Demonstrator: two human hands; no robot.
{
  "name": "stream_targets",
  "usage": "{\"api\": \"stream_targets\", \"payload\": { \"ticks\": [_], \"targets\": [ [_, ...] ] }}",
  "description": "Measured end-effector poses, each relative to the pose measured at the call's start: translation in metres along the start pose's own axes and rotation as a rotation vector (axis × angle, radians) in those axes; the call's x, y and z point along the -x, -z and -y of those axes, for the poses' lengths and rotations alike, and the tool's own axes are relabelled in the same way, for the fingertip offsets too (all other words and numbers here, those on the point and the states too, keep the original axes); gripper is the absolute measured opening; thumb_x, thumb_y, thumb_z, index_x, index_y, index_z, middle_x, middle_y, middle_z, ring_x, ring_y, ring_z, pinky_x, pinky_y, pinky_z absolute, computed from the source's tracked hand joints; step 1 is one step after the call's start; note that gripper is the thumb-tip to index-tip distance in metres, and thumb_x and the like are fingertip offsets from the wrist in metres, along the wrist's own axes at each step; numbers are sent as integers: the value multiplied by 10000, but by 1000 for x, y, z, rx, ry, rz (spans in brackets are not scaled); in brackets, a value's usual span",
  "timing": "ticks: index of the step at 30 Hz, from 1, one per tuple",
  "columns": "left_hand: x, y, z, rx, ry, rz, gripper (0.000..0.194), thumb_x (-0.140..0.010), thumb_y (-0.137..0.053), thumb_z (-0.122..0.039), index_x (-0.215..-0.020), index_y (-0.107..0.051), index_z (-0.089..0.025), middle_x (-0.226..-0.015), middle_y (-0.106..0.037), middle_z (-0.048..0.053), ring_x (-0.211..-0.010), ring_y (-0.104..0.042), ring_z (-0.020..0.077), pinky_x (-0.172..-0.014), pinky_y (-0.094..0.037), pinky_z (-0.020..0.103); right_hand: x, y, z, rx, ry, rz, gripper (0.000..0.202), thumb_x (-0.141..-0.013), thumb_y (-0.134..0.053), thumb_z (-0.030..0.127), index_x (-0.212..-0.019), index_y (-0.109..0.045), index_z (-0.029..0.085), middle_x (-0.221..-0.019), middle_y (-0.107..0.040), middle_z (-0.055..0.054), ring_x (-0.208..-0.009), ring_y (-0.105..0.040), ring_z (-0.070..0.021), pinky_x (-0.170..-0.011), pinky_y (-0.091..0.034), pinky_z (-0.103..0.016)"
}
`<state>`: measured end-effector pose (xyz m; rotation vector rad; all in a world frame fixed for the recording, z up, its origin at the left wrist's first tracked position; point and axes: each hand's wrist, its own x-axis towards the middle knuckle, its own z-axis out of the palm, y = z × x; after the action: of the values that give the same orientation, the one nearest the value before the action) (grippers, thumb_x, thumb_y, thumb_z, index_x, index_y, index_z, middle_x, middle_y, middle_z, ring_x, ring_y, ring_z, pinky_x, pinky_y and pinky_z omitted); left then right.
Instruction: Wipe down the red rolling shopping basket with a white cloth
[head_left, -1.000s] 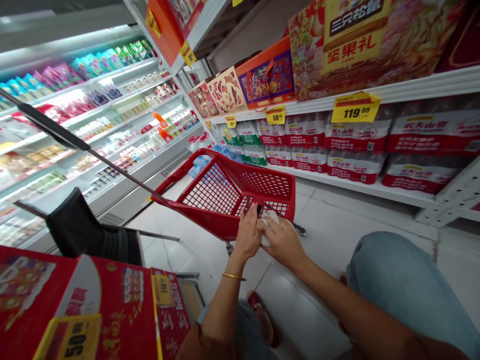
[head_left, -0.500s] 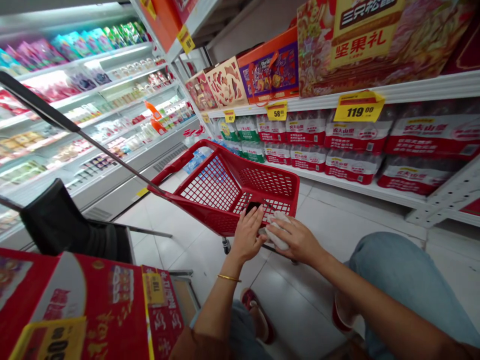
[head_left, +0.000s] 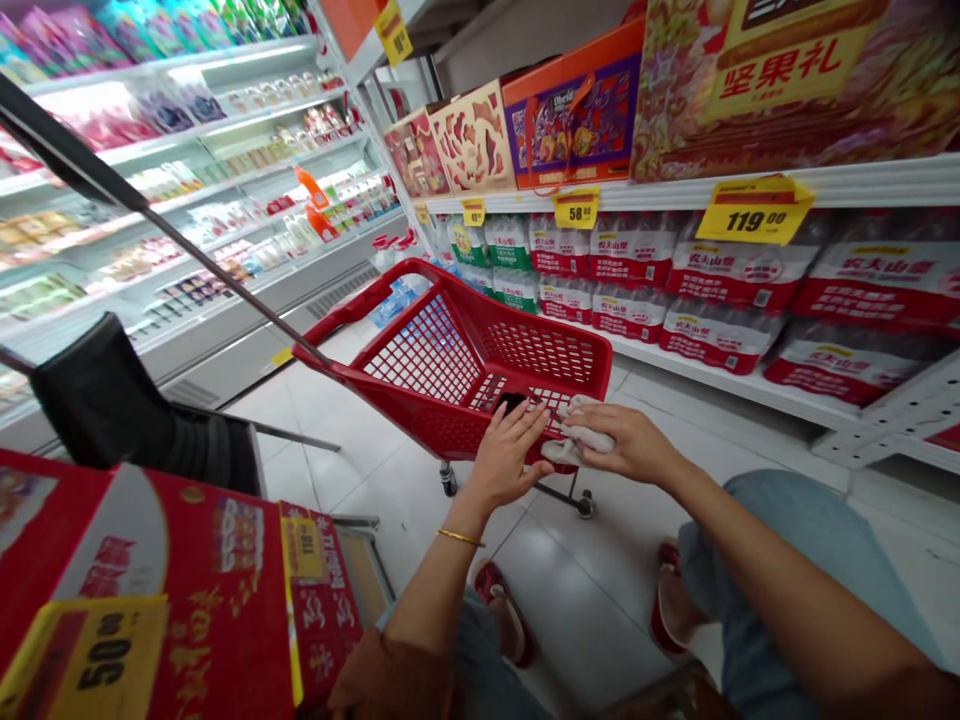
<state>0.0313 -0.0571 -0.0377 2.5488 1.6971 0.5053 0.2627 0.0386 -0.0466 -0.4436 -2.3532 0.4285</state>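
Note:
A red plastic shopping cart (head_left: 435, 420) with lattice sides stands in front of me. My left hand (head_left: 506, 455) lies with fingers stretched out on the near end of its rim, and a gold bangle circles that wrist. My right hand (head_left: 630, 440) is closed around a crumpled whitish cloth (head_left: 581, 430) at the cart's near right corner, the cloth draping against the rim. Inside the basket, just beyond my left fingertips, is a small black object (head_left: 511, 402), partly hidden, whose kind I cannot make out.
White shelving on the right holds bottled water packs (head_left: 712, 325) below gift boxes (head_left: 574, 120). A refrigerated display (head_left: 187, 190) runs along the left. Nearer stand a black chair (head_left: 127, 420) and red boxes (head_left: 217, 590) with price cards. A metal pole (head_left: 225, 285) crosses above the cart.
My right hand has moved right with the cloth, away from my left hand. The left hand has shifted slightly right, and the view has tilted a little.

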Motion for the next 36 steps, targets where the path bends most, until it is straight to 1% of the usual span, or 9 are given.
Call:
{"api": "stream_targets", "payload": {
  "ticks": [7,13,17,22,24,27,30,33,36],
  "targets": [
    [4,4,-1,19,22,7,776,-922,-258,-734,-1486,-397,-219,-1511,-451,75,-1462,-288,265,-1211,-135,506,-10,14,-19,-33,-66,56,314,-781,-635,225,-1082,-723,252,-1130,-733,-42,-1111,-666,-235,-999,-523,-375],
    [8,4,3,10,30,-5,784,-918,-254,-740,-1488,-395,-220,-1518,-440,75,-1470,-271,271,-1214,-114,513,-20,14,-31,-44,-87,93,290,-783,-635,237,-1055,-735,250,-1112,-739,-39,-1077,-680,-237,-1025,-505,-404],
    [9,4,5,-8,37,-13,803,-921,-229,-741,-1496,-377,-200,-1519,-438,81,-1473,-263,266,-1219,-75,506,-22,14,-34,-15,-116,37,280,-786,-628,254,-1042,-739,248,-1121,-738,-33,-1086,-676,-241,-1019,-512,-406],
    [11,5,4,-52,51,-17,791,-927,-259,-727,-1494,-374,-187,-1514,-444,97,-1473,-262,278,-1215,-55,537,-17,9,-11,75,-198,-251,315,-847,-606,303,-1139,-707,244,-1164,-720,-55,-1121,-654,-243,-1009,-522,-409],
    [12,4,3,-79,52,-27,800,-926,-270,-725,-1497,-362,-172,-1529,-418,108,-1482,-239,286,-1214,-70,541,-15,-1,7,101,-194,-293,333,-871,-602,324,-1182,-686,238,-1194,-705,-75,-1146,-639,-245,-1013,-517,-415],
    [12,0,0,-113,60,-53,849,-921,-284,-725,-1520,-296,-124,-1561,-345,153,-1496,-189,300,-1206,-130,537,-13,-21,33,141,-147,-220,334,-884,-599,322,-1202,-668,243,-1230,-682,-90,-1164,-623,-252,-1017,-503,-444],
    [12,-5,-4,-112,71,-76,888,-923,-263,-723,-1535,-224,-80,-1586,-272,180,-1508,-126,301,-1200,-166,525,-9,-38,47,202,-160,-178,320,-899,-593,355,-1189,-667,243,-1223,-678,-102,-1132,-634,-265,-1044,-463,-507],
    [11,-10,-9,-95,66,-85,881,-931,-221,-718,-1535,-216,-77,-1595,-247,178,-1512,-107,292,-1208,-139,531,-7,-44,46,200,-164,-151,352,-889,-607,383,-1204,-660,235,-1187,-689,-107,-1085,-652,-262,-1017,-484,-493],
    [11,-14,-12,-57,73,-92,899,-932,-195,-721,-1514,-254,-39,-1577,-276,208,-1505,-157,283,-1210,-155,521,-9,-42,38,175,-137,-105,351,-851,-641,326,-1189,-671,235,-1137,-707,-94,-1049,-665,-249,-971,-520,-440]
  ]
}}
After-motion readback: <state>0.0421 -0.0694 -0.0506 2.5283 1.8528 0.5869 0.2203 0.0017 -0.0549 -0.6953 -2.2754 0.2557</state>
